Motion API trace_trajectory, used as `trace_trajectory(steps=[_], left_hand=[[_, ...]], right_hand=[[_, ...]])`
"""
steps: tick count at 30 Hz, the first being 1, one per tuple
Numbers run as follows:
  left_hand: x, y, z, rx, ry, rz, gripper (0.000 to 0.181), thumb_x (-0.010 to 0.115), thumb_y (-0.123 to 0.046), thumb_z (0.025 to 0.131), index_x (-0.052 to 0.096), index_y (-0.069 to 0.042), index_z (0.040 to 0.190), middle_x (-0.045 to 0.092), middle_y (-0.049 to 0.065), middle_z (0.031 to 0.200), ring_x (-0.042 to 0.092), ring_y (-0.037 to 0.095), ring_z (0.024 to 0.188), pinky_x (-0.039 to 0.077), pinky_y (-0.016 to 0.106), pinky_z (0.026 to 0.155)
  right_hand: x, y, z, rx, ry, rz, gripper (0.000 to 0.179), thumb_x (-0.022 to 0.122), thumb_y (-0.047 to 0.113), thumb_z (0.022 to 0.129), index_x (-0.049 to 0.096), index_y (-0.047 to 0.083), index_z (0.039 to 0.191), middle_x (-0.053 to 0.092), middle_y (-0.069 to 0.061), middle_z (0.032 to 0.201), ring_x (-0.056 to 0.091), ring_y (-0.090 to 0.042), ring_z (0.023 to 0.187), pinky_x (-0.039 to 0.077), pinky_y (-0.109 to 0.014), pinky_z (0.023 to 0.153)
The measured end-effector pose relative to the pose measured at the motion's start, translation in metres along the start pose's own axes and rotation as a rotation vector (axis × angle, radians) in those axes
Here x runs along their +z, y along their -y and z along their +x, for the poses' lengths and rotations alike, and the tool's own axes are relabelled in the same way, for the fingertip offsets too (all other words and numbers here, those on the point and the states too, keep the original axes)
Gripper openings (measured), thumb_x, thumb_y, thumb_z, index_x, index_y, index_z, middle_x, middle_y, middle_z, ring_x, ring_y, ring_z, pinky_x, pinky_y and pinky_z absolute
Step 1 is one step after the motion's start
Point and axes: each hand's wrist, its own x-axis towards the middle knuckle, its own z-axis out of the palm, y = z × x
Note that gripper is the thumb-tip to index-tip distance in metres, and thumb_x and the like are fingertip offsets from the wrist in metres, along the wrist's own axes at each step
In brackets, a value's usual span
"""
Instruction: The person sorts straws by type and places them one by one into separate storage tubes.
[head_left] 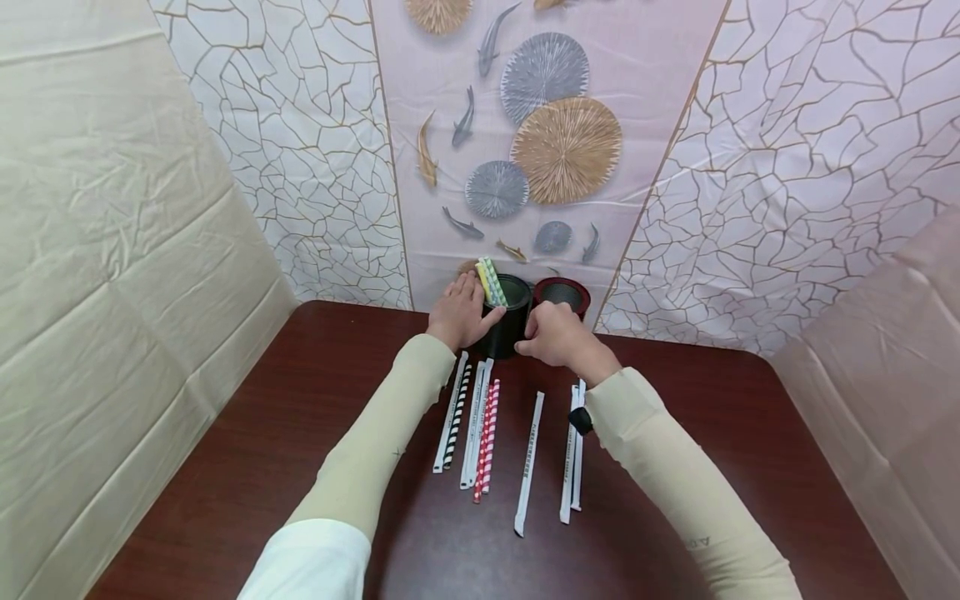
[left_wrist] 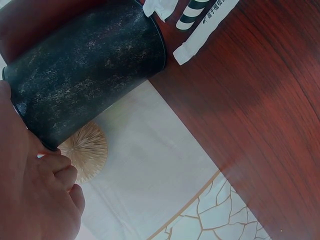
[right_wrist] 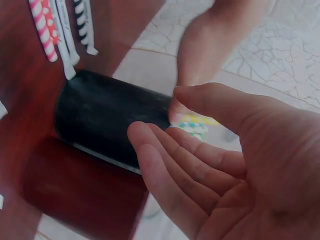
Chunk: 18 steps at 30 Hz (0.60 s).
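A black cylindrical cup [head_left: 501, 340] stands at the back of the table, with yellow and green-patterned paper straws [head_left: 491, 282] leaning out of its mouth. My left hand [head_left: 459, 312] grips this cup at the rim, thumb to the front and curled fingers on the far side [left_wrist: 47, 185]; whether it also touches the straws cannot be told. Close to the black cup's right side is my right hand [head_left: 557, 335], its fingers loosely bent with nothing between them [right_wrist: 220, 165]. Partly behind that hand stands a dark red cup [head_left: 562, 287], touching or nearly touching the black one.
On the table [head_left: 360, 400] lie a black-striped straw [head_left: 457, 417], red-patterned straws [head_left: 486, 442] and several white paper-wrapped straws [head_left: 529, 462]. More wrapped straws [head_left: 573, 467] lie under the right wrist. A patterned cloth [head_left: 495, 117] hangs right behind the cups.
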Motion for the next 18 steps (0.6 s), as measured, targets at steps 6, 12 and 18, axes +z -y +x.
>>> trace_trajectory(steps=[6, 12, 18], left_hand=[[-0.001, 0.0, -0.001, 0.001, 0.01, -0.005, 0.085, 0.02, -0.063, 0.112, 0.016, 0.0, 0.168, 0.011, 0.019, 0.178, 0.012, 0.03, 0.167, 0.014, 0.04, 0.136], [-0.002, 0.0, -0.002, 0.009, 0.007, -0.001, 0.085, 0.02, -0.063, 0.112, 0.017, 0.001, 0.168, 0.012, 0.02, 0.178, 0.013, 0.03, 0.167, 0.015, 0.041, 0.136], [-0.002, 0.001, -0.002, 0.01, 0.004, 0.008, 0.086, 0.019, -0.063, 0.112, 0.016, 0.001, 0.168, 0.012, 0.02, 0.178, 0.014, 0.03, 0.167, 0.015, 0.04, 0.136]], right_hand=[[0.024, -0.003, 0.002, 0.03, 0.07, 0.075, 0.032, 0.079, 0.025, 0.096, 0.073, 0.01, 0.068, 0.061, -0.002, 0.056, 0.053, -0.014, 0.054, 0.045, -0.027, 0.054], [0.05, -0.008, 0.004, 0.059, 0.111, 0.119, 0.032, 0.078, 0.025, 0.097, 0.076, 0.009, 0.07, 0.075, -0.013, 0.071, 0.06, -0.016, 0.055, 0.046, -0.026, 0.051], [0.072, -0.01, 0.002, 0.074, 0.129, 0.152, 0.024, 0.079, 0.024, 0.097, 0.08, 0.003, 0.086, 0.075, -0.009, 0.072, 0.067, -0.018, 0.063, 0.051, -0.027, 0.055]])
